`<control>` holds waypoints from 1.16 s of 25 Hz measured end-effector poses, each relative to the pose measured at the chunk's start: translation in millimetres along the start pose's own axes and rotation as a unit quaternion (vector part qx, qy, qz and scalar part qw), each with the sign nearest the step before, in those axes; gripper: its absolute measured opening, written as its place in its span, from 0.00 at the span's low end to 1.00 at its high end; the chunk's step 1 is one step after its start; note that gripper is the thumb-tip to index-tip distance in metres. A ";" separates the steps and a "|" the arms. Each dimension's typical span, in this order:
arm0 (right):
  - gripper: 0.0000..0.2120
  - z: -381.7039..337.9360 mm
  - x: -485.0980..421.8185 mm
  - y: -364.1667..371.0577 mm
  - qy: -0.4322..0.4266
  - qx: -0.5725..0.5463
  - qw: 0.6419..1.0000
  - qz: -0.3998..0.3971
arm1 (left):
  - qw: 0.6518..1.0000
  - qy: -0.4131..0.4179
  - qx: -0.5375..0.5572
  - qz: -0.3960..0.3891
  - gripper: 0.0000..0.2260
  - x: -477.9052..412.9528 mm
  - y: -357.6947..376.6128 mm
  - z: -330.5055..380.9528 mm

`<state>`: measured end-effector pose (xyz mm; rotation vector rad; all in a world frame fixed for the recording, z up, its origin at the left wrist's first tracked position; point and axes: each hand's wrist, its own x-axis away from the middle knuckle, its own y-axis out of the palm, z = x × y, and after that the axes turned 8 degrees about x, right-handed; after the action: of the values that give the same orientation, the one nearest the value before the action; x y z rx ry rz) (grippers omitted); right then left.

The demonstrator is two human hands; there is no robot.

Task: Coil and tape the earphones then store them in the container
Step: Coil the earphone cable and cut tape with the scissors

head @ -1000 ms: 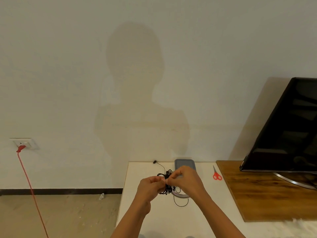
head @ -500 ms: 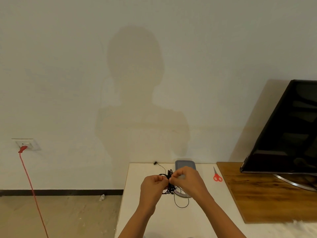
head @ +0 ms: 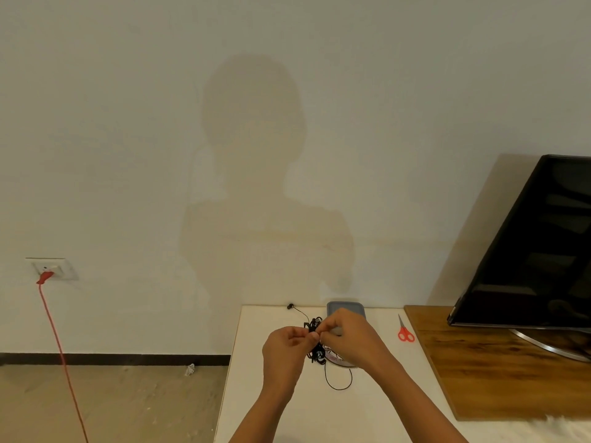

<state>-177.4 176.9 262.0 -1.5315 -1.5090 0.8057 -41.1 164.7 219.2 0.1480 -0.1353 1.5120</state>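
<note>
Black earphones [head: 316,350] hang as a tangled bundle between my two hands above the white table [head: 256,394]. My left hand [head: 285,350] pinches the bundle from the left. My right hand [head: 350,338] pinches it from the right, thumb and fingers meeting the left hand's. One earbud [head: 290,306] lies at the table's far edge with its thin wire running back to the bundle. A loop of wire [head: 338,380] sags onto the table below. A grey container [head: 345,306] sits just beyond my right hand. A tape roll [head: 340,362] lies under my right hand, mostly hidden.
Red scissors [head: 405,331] lie at the table's right side. A wooden board [head: 499,362] carries a dark screen [head: 537,251] on the right. A red cable [head: 60,350] runs from a wall socket [head: 51,268] down the left. Bare floor lies left of the table.
Both hands have shifted slightly right and closer together, fingertips now meeting at the bundle's top. The earphone bundle stays held between them.
</note>
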 end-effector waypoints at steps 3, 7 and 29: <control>0.11 0.4 -2.4 -5.6 0.000 0.010 1.000 -0.015 | 1.000 -0.008 0.004 -0.027 0.05 -3.4 -2.1 1.3; 0.10 2.6 -4.4 -6.9 0.011 0.038 0.999 -0.006 | 0.997 -0.046 0.039 -0.045 0.06 -5.1 -2.5 2.0; 0.11 5.8 -11.7 -3.0 -0.015 0.165 0.986 -0.024 | 0.985 -0.142 0.076 -0.065 0.06 -5.8 8.7 1.3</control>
<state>-184.8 165.8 260.7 -1.2384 -1.3495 0.9987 -50.2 159.3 219.5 0.4870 -0.2348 1.3647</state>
